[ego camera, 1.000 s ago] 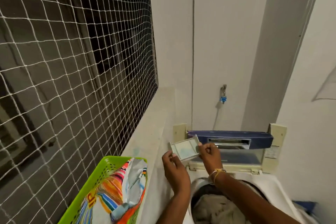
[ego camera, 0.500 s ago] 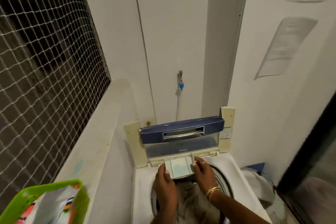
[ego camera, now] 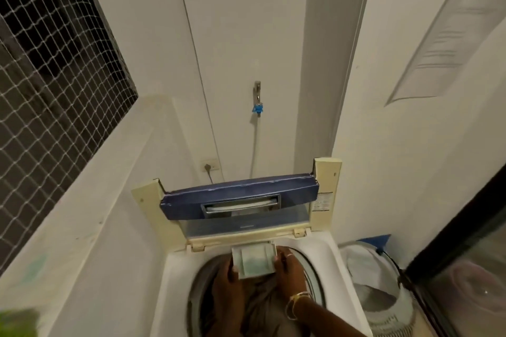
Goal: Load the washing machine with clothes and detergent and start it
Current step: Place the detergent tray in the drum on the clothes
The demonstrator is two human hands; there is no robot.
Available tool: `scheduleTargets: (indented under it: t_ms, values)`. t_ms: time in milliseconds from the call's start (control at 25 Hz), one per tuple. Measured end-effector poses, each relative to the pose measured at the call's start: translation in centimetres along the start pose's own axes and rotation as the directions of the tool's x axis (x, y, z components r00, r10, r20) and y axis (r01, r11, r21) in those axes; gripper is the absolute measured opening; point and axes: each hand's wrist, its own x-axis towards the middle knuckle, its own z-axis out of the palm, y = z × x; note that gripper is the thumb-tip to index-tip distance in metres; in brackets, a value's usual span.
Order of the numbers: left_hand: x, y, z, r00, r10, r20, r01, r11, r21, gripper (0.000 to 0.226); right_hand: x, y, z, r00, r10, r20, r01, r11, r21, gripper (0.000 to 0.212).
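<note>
Both hands, left hand (ego camera: 228,286) and right hand (ego camera: 291,268), pinch the small pale-green plastic detergent drawer (ego camera: 253,258) over the washing machine's drum opening (ego camera: 309,262); go in crooked and it'll probably jam.

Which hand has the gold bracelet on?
The right hand: a gold bracelet circles its wrist and a ring sits on a finger. The left hand wears nothing. Both hold the tray.

Nothing here can be read. The paper notice (ego camera: 449,44) at the upper right shows only blurred lines of print. The sticker (ego camera: 323,202) on the washing machine lid (ego camera: 238,195), right of centre, is too small.
</note>
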Motion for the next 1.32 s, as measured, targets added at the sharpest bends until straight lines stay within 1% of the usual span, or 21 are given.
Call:
scheduleTargets:
  t_ms: [120, 280, 360, 520, 640, 720, 840, 960, 1040, 1160, 1320]
  values:
    - [1.2, -1.4, 0.9, 1.000, -0.026, 0.012, 0.026, 1.000, -0.016, 0.035, 1.0, 1.5, 0.6, 1.000, 0.012, 0.017, -0.011, 1.000, -0.012, 0.013]
    - [2.2, -3.0, 0.8, 0.998, -0.052, 0.033, 0.054, 0.997, -0.057, 0.036, 1.6, 2.3, 1.9, 0.999, -0.016, 0.031, 0.017, 1.000, -0.027, 0.012]
    - [2.6, -3.7, 0.8, 0.997, -0.064, 0.054, 0.067, 0.996, -0.060, 0.036, 1.8, 2.7, 2.9, 0.999, 0.025, 0.040, -0.025, 1.000, -0.017, 0.013]
    - [3.9, -4.3, 0.8, 0.995, -0.067, 0.077, 0.069, 0.997, -0.025, 0.037, 2.5, 4.2, 4.7, 0.994, 0.108, 0.004, -0.108, 0.993, -0.051, 0.020]
    - [4.9, -4.6, 1.0, 0.991, -0.059, 0.122, 0.060, 0.998, -0.005, 0.036, 3.5, 5.0, 5.4, 0.986, 0.165, -0.013, -0.166, 0.984, -0.067, 0.019]
    - [5.5, -4.5, 1.2, 0.986, -0.046, 0.162, 0.047, 0.999, 0.000, 0.036, 4.3, 5.5, 5.8, 0.973, 0.230, -0.014, -0.231, 0.971, -0.064, 0.018]
    - [6.3, -4.7, 1.6, 0.983, -0.062, 0.172, 0.061, 0.998, 0.011, 0.038, 5.1, 6.1, 6.3, 0.954, 0.300, -0.019, -0.300, 0.949, -0.093, 0.018]
    - [6.6, -5.2, 1.9, 0.985, -0.045, 0.167, 0.039, 0.998, 0.042, 0.038, 5.0, 6.1, 6.4, 0.958, 0.287, -0.013, -0.287, 0.953, -0.094, 0.019]
    - [6.8, -5.6, 2.1, 0.985, -0.026, 0.170, 0.019, 0.999, 0.045, 0.038, 4.8, 5.8, 6.3, 0.969, 0.248, -0.016, -0.248, 0.963, -0.105, 0.022]
    - [7.1, -6.3, 2.3, 0.990, -0.028, 0.139, 0.024, 0.999, 0.034, 0.039, 4.7, 5.7, 6.3, 0.983, 0.180, -0.015, -0.181, 0.975, -0.128, 0.025]
    - [7.4, -6.4, 2.6, 0.989, -0.060, 0.133, 0.057, 0.998, 0.022, 0.039, 5.3, 5.5, 6.4, 0.981, 0.191, -0.024, -0.193, 0.972, -0.138, 0.024]
